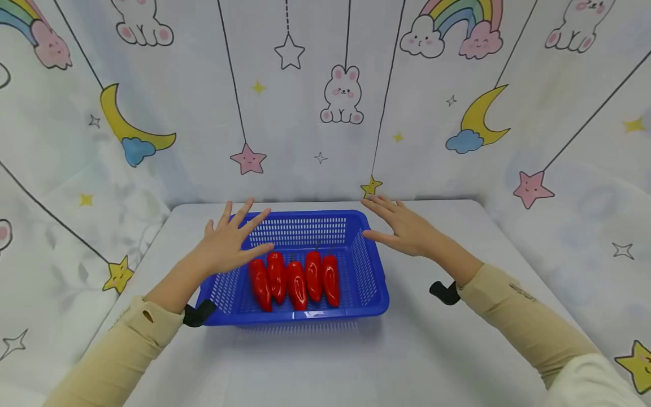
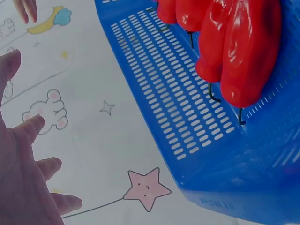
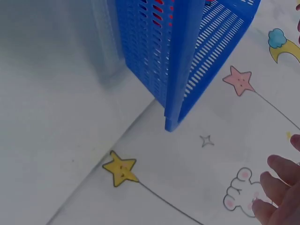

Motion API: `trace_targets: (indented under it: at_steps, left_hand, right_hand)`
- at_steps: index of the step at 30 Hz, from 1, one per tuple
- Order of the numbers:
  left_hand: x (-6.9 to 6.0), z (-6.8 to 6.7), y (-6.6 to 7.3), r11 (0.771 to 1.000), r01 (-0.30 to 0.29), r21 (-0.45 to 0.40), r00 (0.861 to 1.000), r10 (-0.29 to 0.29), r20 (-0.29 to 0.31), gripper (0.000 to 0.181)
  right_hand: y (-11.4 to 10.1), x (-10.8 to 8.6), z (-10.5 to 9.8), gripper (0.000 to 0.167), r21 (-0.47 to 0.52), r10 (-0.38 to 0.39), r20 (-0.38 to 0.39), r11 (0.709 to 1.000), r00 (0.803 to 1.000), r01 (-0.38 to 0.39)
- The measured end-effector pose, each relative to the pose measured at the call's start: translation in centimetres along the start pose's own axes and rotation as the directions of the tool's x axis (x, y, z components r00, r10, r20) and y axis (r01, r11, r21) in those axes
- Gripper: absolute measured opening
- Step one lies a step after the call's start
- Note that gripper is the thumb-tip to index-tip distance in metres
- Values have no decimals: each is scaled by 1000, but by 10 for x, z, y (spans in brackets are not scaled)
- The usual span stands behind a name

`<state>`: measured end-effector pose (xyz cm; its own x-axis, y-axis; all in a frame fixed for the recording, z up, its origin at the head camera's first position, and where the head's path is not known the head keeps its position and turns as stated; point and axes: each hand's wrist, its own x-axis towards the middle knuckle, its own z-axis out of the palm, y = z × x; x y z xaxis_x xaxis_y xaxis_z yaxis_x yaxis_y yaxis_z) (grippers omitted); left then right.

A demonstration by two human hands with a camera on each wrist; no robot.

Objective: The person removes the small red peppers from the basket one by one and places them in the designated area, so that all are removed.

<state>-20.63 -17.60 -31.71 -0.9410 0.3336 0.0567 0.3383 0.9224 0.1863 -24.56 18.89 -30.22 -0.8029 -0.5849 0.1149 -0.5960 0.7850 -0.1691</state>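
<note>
Several glossy red peppers [image 1: 297, 285] with thin dark stems lie side by side in a blue plastic basket [image 1: 305, 316] with slotted walls. My left hand [image 1: 226, 243], fingers spread, is held above the basket's left side and holds nothing. In the left wrist view its fingers [image 2: 28, 129] show at the left edge, apart from the peppers [image 2: 251, 56]. Over by the basket's right rim, my right hand [image 1: 404, 226] is raised with straight fingers and nothing in it. The right wrist view shows its fingertips [image 3: 276, 180] at the lower right, away from the basket wall [image 3: 180, 61].
The basket stands on a white tabletop [image 1: 315, 367]. Behind and beside the table hangs a white cloth [image 1: 300, 118] printed with stars, moons and rabbits. Dark straps [image 1: 445, 293] sit at both wrists, by the beige sleeves [image 1: 529, 316].
</note>
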Motion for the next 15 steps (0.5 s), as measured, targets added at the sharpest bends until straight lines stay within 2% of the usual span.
trace_targets:
  at_steps: [6, 15]
  left_hand:
    - [-7, 0, -8, 999, 29, -35, 999, -30, -20, 79]
    - [-16, 3, -21, 997, 49, -62, 998, -51, -32, 80]
  right_hand:
    - [-10, 7, -1, 75, 36, -11, 17, 999, 1000, 10]
    - [-25, 21, 0, 76, 25, -19, 44, 1000, 999, 18]
